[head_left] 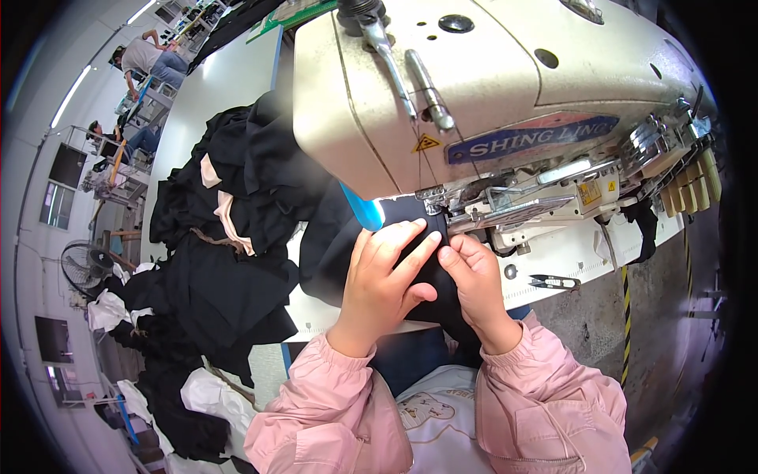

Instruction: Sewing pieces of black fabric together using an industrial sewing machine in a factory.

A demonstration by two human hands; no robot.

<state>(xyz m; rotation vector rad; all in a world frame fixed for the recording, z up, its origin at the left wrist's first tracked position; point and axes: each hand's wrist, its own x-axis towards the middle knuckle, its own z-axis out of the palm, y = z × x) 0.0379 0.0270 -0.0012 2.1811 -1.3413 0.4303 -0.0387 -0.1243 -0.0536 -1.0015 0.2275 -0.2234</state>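
Observation:
Black fabric (437,278) lies under the needle area (432,201) of a large cream-coloured sewing machine (355,87) and hangs over the table's near edge. My left hand (377,276) rests on this fabric, its fingers stretched toward the needle and its thumb held apart. Close by on the right, my right hand (478,284) pinches the fabric's right edge between thumb and curled fingers. Both sets of fingertips are just short of the presser foot. Beside my left fingers, a bright blue piece (362,207) sticks out below the machine head. Fabric beneath the machine is partly hidden.
Thread snips (555,282) lie on the white table (316,310), right of my right hand. Heaped black garments (237,174) with pale pink strips fill the left side. White cloth (217,395) hangs lower left. A fan (85,265) and two people stand or sit farther off.

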